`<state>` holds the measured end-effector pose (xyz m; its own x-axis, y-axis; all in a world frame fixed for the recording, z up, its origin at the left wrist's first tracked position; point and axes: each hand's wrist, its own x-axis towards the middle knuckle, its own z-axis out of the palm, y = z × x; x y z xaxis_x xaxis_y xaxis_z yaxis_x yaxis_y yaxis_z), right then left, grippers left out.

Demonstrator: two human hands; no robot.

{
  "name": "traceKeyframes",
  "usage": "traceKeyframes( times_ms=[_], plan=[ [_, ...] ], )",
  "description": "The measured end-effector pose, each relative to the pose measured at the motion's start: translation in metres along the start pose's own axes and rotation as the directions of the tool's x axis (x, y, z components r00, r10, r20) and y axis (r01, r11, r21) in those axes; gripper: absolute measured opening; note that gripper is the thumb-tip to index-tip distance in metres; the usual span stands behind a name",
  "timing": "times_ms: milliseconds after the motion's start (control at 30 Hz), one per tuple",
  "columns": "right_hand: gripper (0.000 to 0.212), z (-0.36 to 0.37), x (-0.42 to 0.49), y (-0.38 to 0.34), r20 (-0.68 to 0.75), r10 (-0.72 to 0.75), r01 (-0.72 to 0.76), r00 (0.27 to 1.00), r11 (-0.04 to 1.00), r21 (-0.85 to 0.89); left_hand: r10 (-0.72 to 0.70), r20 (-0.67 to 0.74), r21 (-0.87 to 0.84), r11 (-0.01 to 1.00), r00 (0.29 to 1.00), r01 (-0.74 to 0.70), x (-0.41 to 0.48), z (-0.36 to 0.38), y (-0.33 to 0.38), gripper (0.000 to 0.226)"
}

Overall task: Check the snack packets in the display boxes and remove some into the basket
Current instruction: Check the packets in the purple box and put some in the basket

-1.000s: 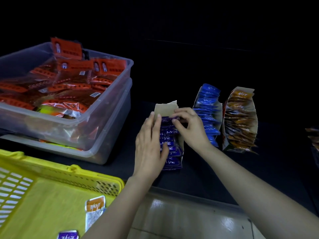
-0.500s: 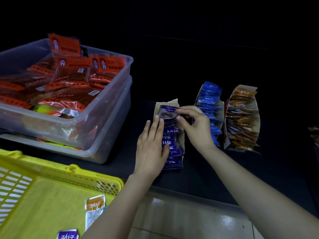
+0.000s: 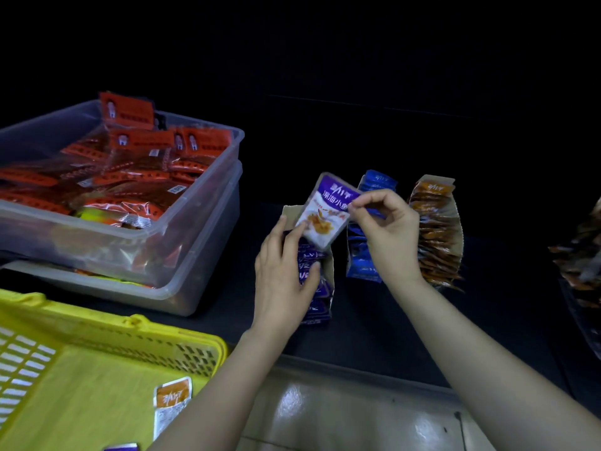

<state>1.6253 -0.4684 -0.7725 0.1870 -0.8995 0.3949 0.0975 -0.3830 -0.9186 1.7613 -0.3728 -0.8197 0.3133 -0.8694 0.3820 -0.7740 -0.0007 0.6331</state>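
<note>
Right hand [image 3: 387, 229] pinching purple packet [image 3: 325, 216], lettered 深海小鱼; left hand [image 3: 283, 278] flat on purple row [image 3: 317, 307] in display box [image 3: 328, 271]

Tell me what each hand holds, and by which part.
The right hand pinches the purple packet by its upper right edge; the left hand holds nothing, resting on the display box.

Black shelf [image 3: 374, 323]; glossy floor [image 3: 344, 418], perhaps tiled; dim.
</note>
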Motion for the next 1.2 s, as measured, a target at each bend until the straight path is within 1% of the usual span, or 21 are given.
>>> traceKeyframes(
  times_ms=[100,167,267,333,367,400,467,500,533,600,633,667,700,733,767,867,967,1067,1100,1133,1200],
  plan=[
    [0.021,0.0,-0.001,-0.013,-0.014,0.037,-0.036,0.999,0.997,0.069,0.024,-0.072,-0.028,0.999,0.997,-0.026,0.002,0.0,0.014,0.074],
    [0.02,0.002,-0.004,-0.018,-0.013,0.055,-0.054,0.998,0.996,0.073,0.027,-0.1,-0.039,0.999,0.995,-0.031,0.002,0.0,0.02,0.074],
    [0.02,0.003,-0.009,-0.024,0.021,0.084,-0.086,0.996,0.99,0.111,0.034,-0.152,-0.096,0.994,0.988,-0.049,0.002,-0.003,0.023,0.055],
    [0.02,0.003,-0.011,-0.025,0.097,0.091,-0.103,0.991,0.986,0.13,0.048,-0.176,-0.143,0.987,0.983,-0.074,0.0,-0.006,0.023,0.04],
    [0.023,0.002,-0.012,-0.024,0.136,0.087,-0.103,0.987,0.988,0.115,0.029,-0.173,-0.176,0.983,0.984,-0.06,-0.001,-0.006,0.023,0.033],
    [0.029,0.001,-0.012,-0.021,0.164,0.085,-0.101,0.983,0.991,0.09,-0.015,-0.162,-0.206,0.978,0.987,-0.019,-0.001,-0.007,0.023,0.028],
    [0.037,-0.002,-0.015,-0.017,0.191,0.091,-0.101,0.977,0.994,0.043,-0.163,-0.136,-0.288,0.95,0.977,0.118,-0.001,-0.007,0.02,0.021],
    [0.038,-0.004,-0.017,-0.015,0.191,0.088,-0.093,0.978,0.996,0.017,-0.253,-0.103,-0.385,0.902,0.962,0.196,0.0,-0.007,0.019,0.019],
    [0.039,-0.005,-0.019,-0.013,0.181,0.079,-0.076,0.98,0.997,-0.022,-0.345,-0.045,-0.521,0.809,0.938,0.272,0.001,-0.008,0.019,0.019],
    [0.037,-0.006,-0.023,-0.009,0.137,0.062,-0.044,0.989,0.991,-0.13,-0.471,0.138,-0.761,0.513,0.871,0.398,0.004,-0.011,0.022,0.019],
    [0.035,-0.006,-0.025,-0.008,0.123,0.069,-0.049,0.99,0.986,-0.16,-0.484,0.223,-0.819,0.378,0.846,0.432,0.004,-0.014,0.024,0.018],
    [0.033,-0.005,-0.025,-0.007,0.126,0.098,-0.079,0.987,0.986,-0.145,-0.476,0.281,-0.843,0.294,0.834,0.452,0.004,-0.015,0.025,0.018],
    [0.031,-0.003,-0.025,-0.007,0.151,0.141,-0.128,0.978,0.987,-0.092,-0.457,0.324,-0.85,0.244,0.828,0.467,0.004,-0.017,0.026,0.018],
    [0.031,-0.002,-0.026,-0.007,0.185,0.177,-0.172,0.967,0.984,-0.042,-0.436,0.353,-0.847,0.226,0.828,0.481,0.004,-0.017,0.025,0.019],
    [0.03,-0.001,-0.026,-0.006,0.208,0.198,-0.199,0.958,0.98,-0.017,-0.42,0.374,-0.843,0.218,0.827,0.492,0.003,-0.017,0.025,0.019],
    [0.029,0.001,-0.027,-0.004,0.208,0.223,-0.216,0.952,0.975,-0.058,-0.435,0.385,-0.827,0.23,0.814,0.514,0.003,-0.017,0.024,0.02],
    [0.029,0.002,-0.028,-0.003,0.186,0.245,-0.238,0.952,0.969,-0.059,-0.459,0.31,-0.839,0.28,0.833,0.466,0.002,-0.019,0.024,0.017],
    [0.026,0.002,-0.028,-0.004,0.174,0.259,-0.251,0.95,0.966,-0.066,-0.421,0.194,-0.872,0.339,0.886,0.352,0.0,-0.019,0.024,0.022],
    [0.027,0.002,-0.029,-0.004,0.182,0.262,-0.253,0.948,0.965,-0.075,-0.384,0.145,-0.87,0.389,0.912,0.302,-0.001,-0.019,0.023,0.023],
    [0.029,0.003,-0.029,-0.006,0.195,0.264,-0.252,0.945,0.964,-0.082,-0.332,0.095,-0.846,0.47,0.939,0.252,-0.002,-0.017,0.021,0.024],
    [0.039,0.004,-0.03,-0.007,0.221,0.274,-0.268,0.936,0.962,-0.059,-0.192,0.01,-0.729,0.671,0.981,0.138,-0.004,-0.014,0.019,0.027]
  ],
)
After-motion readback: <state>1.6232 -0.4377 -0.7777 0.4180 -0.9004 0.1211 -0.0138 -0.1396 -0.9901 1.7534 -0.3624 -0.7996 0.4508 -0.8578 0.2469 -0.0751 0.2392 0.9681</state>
